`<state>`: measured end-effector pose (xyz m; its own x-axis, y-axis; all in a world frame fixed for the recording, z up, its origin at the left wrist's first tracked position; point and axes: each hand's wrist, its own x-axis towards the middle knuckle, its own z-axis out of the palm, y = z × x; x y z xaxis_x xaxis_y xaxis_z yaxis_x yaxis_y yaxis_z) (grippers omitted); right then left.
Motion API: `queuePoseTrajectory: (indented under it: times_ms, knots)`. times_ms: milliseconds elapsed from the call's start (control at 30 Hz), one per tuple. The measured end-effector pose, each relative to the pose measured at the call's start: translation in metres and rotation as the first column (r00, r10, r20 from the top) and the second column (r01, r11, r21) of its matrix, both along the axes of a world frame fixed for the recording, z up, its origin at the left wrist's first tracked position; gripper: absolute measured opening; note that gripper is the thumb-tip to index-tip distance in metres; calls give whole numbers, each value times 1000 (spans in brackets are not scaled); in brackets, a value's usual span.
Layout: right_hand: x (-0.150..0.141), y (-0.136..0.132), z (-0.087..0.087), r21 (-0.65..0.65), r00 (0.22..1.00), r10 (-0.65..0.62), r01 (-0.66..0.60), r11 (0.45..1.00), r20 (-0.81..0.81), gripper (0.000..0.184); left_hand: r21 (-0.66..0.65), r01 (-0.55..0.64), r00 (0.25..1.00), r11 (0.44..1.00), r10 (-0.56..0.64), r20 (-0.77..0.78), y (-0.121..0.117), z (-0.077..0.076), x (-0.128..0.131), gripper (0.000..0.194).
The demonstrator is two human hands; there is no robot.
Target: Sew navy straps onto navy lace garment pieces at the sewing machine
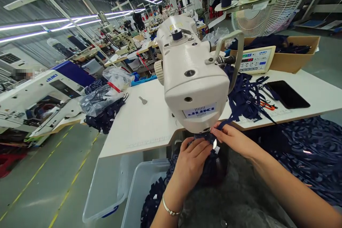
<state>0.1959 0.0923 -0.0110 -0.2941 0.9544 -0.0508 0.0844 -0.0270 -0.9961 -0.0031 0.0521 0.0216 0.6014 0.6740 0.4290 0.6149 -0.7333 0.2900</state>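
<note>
The white sewing machine (pixel 196 67) stands in the middle, its head directly above both hands. Under that head, a dark navy fabric piece (pixel 204 136) with a white tag (pixel 217 149) is partly covered by my fingers. My left hand (pixel 192 160), wearing a bracelet at the wrist, curls its fingers over the fabric from the left. On the other side, my right hand (pixel 232 138) pinches a navy strap (pixel 227 119) close to the machine head. The needle and the stitching spot are hidden from view.
Navy straps (pixel 243 96), orange-handled snips (pixel 267 105) and a black phone (pixel 288 94) lie on the right of the white table (pixel 141 124). A small metal key-like piece (pixel 143 100) lies left. Plastic bins (pixel 149 167) stand below; navy fabric (pixel 312 156) heaps at right.
</note>
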Motion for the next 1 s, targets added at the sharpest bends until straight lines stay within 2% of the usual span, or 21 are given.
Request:
queuePoseTrajectory:
  times_ms: [100,267,400,767,1000]
  knots:
    - [2,-1,-4,-14,999,-45,45,999,0,29,-27,-12,1000,1000,11,-22,1,1,-1,30]
    - [3,-1,-4,36,998,-32,31,999,46,20,-102,17,989,995,-1,148,8,-12,-8,28]
    - [0,-1,2,33,998,-21,19,999,53,16,-126,58,983,990,-35,178,12,-17,-12,29]
    - [-3,-2,0,31,999,-38,38,999,17,14,-81,87,995,993,-83,52,12,-8,-12,32]
    - [-5,-5,2,43,997,-63,62,997,33,12,-73,120,986,990,-128,-107,13,0,-15,37]
